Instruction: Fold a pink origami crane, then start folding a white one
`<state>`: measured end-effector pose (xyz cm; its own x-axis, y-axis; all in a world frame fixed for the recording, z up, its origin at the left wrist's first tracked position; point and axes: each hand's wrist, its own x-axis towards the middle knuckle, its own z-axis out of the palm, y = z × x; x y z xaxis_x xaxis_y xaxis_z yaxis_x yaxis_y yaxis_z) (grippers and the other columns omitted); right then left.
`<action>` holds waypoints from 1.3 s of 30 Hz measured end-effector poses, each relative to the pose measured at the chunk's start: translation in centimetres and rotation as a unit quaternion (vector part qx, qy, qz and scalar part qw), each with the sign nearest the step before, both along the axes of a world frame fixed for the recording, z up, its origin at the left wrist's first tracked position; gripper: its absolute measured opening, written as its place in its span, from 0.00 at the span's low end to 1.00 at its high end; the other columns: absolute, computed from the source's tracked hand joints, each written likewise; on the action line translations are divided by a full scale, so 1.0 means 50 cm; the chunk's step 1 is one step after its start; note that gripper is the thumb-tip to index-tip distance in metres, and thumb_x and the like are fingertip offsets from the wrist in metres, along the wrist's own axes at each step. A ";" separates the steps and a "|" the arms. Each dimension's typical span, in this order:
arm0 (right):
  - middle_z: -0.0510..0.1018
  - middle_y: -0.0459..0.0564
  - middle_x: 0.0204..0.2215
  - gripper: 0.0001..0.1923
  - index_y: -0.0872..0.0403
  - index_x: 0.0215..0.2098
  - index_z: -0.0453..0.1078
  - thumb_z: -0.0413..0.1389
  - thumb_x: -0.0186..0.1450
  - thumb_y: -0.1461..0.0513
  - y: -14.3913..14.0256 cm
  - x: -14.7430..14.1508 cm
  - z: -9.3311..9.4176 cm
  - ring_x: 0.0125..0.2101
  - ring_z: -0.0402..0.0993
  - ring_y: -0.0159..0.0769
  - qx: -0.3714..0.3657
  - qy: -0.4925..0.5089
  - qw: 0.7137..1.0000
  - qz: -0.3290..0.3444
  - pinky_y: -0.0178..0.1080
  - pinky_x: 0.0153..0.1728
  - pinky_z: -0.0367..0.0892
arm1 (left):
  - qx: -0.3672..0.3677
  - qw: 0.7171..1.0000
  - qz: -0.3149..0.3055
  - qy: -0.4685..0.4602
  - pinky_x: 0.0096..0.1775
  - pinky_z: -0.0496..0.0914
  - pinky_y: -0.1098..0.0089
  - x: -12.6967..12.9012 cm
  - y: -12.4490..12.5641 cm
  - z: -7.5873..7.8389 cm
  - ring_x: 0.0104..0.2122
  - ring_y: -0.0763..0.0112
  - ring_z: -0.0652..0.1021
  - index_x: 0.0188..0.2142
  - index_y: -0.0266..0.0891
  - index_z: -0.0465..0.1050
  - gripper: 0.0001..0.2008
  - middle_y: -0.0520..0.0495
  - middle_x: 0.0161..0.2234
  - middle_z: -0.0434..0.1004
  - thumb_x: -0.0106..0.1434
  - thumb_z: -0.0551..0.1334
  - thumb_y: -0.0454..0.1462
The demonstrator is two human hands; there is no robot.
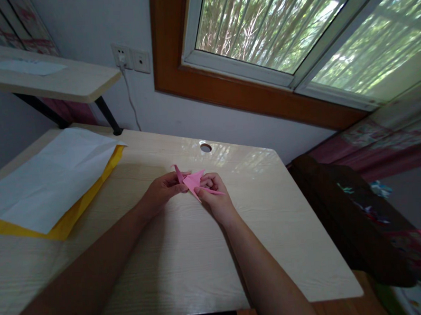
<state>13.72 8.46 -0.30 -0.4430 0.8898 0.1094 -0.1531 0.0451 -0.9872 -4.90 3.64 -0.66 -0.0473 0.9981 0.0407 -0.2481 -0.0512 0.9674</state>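
Pinching pink paper crane (193, 181), fingers (178, 187) on both sides

Pale wood table (272, 230); white sheet (51, 179) atop yellow sheet (68, 221), left side.

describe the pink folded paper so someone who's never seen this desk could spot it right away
Start at the pale wooden desk under the window and find the round cable hole near its far edge. Just in front of it, the left hand and right hand pinch a small pink folded paper. It is pointed and creased, unlike the flat white sheet and yellow sheet.
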 end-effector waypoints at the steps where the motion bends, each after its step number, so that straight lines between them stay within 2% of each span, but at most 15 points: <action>1: 0.74 0.42 0.30 0.18 0.49 0.39 0.65 0.67 0.56 0.58 0.000 0.000 -0.001 0.28 0.69 0.31 0.002 -0.001 1.000 0.003 0.34 0.29 0.63 | -0.005 1.000 0.007 0.011 0.43 0.74 0.65 0.000 0.000 0.001 0.36 0.65 0.81 0.47 0.39 0.81 0.21 0.46 0.37 0.84 0.52 0.74 0.40; 4: 0.74 0.41 0.29 0.18 0.49 0.38 0.66 0.68 0.55 0.59 0.000 0.001 -0.002 0.28 0.69 0.31 0.004 0.012 1.000 0.014 0.34 0.29 0.63 | -0.012 0.999 0.026 0.038 0.39 0.73 0.67 -0.002 0.000 -0.002 0.31 0.68 0.79 0.41 0.39 0.82 0.16 0.49 0.30 0.82 0.53 0.73 0.41; 7: 0.75 0.41 0.29 0.17 0.50 0.39 0.67 0.68 0.55 0.60 0.000 0.000 -0.004 0.28 0.71 0.30 -0.007 0.036 0.999 0.021 0.34 0.31 0.64 | -0.014 0.998 0.040 0.040 0.36 0.72 0.69 -0.004 0.002 -0.007 0.29 0.70 0.77 0.36 0.39 0.82 0.12 0.50 0.29 0.81 0.54 0.73 0.41; 13: 0.78 0.43 0.29 0.15 0.50 0.38 0.69 0.67 0.58 0.54 0.008 -0.001 -0.008 0.28 0.74 0.33 -0.064 0.050 0.997 -0.003 0.37 0.33 0.70 | -0.053 0.994 0.061 -0.069 0.37 0.74 0.67 -0.001 0.006 -0.003 0.31 0.70 0.78 0.32 0.37 0.80 0.13 0.47 0.31 0.81 0.49 0.76 0.41; 17: 0.78 0.46 0.29 0.16 0.51 0.36 0.72 0.62 0.63 0.48 0.011 0.000 -0.007 0.28 0.74 0.33 -0.065 0.061 0.996 -0.013 0.38 0.33 0.71 | -0.064 0.990 0.059 -0.112 0.40 0.76 0.65 0.002 0.006 0.000 0.32 0.69 0.79 0.30 0.36 0.79 0.14 0.48 0.30 0.80 0.48 0.77 0.40; 20: 0.80 0.47 0.32 0.16 0.51 0.39 0.75 0.63 0.62 0.48 0.010 -0.001 -0.007 0.30 0.74 0.34 -0.066 0.063 0.996 0.001 0.38 0.35 0.70 | -0.066 0.988 0.071 -0.121 0.40 0.77 0.65 0.005 0.006 0.003 0.31 0.71 0.79 0.28 0.36 0.77 0.14 0.49 0.30 0.80 0.47 0.77 0.40; 25: 0.81 0.48 0.34 0.20 0.50 0.41 0.78 0.70 0.52 0.54 0.008 -0.004 -0.010 0.33 0.74 0.36 -0.047 0.012 0.998 0.027 0.39 0.38 0.70 | -0.061 0.990 0.080 -0.095 0.40 0.77 0.63 0.013 0.005 0.002 0.31 0.68 0.80 0.27 0.35 0.78 0.14 0.47 0.30 0.81 0.47 0.77 0.41; 31: 0.78 0.46 0.25 0.11 0.53 0.28 0.77 0.68 0.56 0.54 0.004 -0.003 -0.003 0.27 0.70 0.34 -0.042 -0.018 0.999 -0.018 0.38 0.33 0.66 | -0.067 0.995 0.054 -0.052 0.37 0.77 0.67 0.018 0.001 -0.003 0.29 0.70 0.79 0.26 0.37 0.80 0.10 0.47 0.28 0.82 0.50 0.76 0.41; 39: 0.76 0.46 0.25 0.12 0.52 0.28 0.74 0.66 0.58 0.52 0.006 0.001 -0.004 0.28 0.69 0.34 -0.014 -0.021 0.999 -0.022 0.38 0.32 0.65 | -0.056 0.998 0.018 0.013 0.25 0.74 0.72 0.016 -0.005 0.005 0.27 0.67 0.79 0.28 0.38 0.81 0.10 0.46 0.27 0.81 0.52 0.74 0.42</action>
<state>13.79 8.78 -0.50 -0.4063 0.9113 0.0667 -0.1107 0.0234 -0.9936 -4.10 3.40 -0.40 -0.0836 0.9940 -0.0700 -0.2223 0.0498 0.9737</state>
